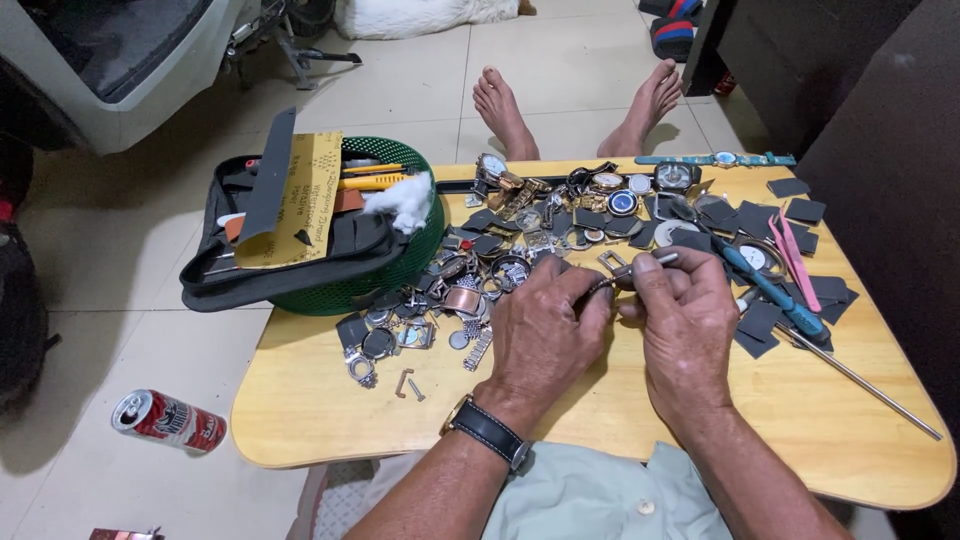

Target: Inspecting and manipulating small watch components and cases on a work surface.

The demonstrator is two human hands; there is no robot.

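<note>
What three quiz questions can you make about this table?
1. True or false: the green basket sits on the floor.
2. Which hand wears the wristwatch: left or right?
3. Where does the red can lie? A) on the table B) on the floor C) in the basket

Key:
1. False; it is on the table.
2. Left.
3. B.
</note>
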